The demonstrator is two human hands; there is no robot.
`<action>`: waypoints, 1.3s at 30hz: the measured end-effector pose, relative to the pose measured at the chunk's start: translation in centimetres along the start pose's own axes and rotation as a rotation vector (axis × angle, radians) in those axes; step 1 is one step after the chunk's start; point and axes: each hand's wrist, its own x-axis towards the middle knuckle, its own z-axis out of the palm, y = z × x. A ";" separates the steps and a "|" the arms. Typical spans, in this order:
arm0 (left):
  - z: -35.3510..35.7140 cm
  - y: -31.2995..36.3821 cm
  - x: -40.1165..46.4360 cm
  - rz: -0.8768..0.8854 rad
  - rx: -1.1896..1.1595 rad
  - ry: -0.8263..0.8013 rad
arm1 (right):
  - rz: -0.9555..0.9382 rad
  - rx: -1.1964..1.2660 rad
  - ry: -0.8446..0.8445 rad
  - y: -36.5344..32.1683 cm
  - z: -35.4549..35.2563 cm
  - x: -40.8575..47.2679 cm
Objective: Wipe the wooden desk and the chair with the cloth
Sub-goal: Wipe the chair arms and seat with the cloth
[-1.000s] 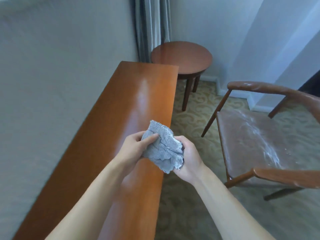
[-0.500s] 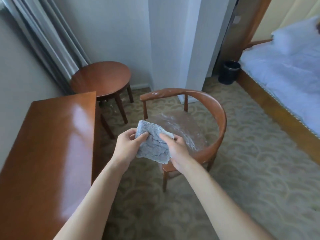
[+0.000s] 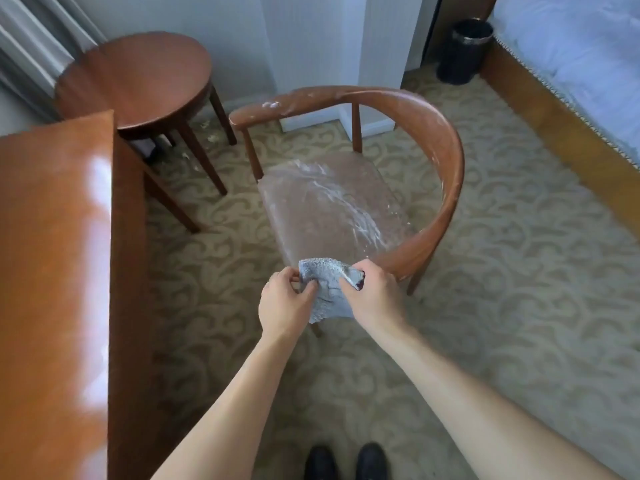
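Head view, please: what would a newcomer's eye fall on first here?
Probably the chair at centre, its seat and curved armrest smeared with white streaks. Just in front of it, the left hand and right hand pinch a crumpled grey cloth above the patterned carpet. The glossy wooden desk fills the left edge.

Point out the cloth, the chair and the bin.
cloth (image 3: 329,292), head view, on the grey middle between the two hands.
chair (image 3: 446,140), head view, on the curved backrest rail.
bin (image 3: 464,51), head view, on its black side wall.
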 end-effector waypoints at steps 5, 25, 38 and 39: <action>2.4 -3.0 1.6 0.045 -0.130 -0.026 | -0.355 -0.391 0.196 1.5 3.4 0.6; 5.4 -1.0 4.1 0.081 0.258 -0.130 | -0.204 -0.673 0.111 4.9 2.7 3.4; 5.4 -2.2 4.8 0.161 0.247 -0.161 | -0.275 -0.674 0.106 7.6 -0.1 5.6; 5.5 -2.1 4.9 0.156 0.284 -0.163 | -0.214 -0.695 0.098 8.3 -1.3 7.0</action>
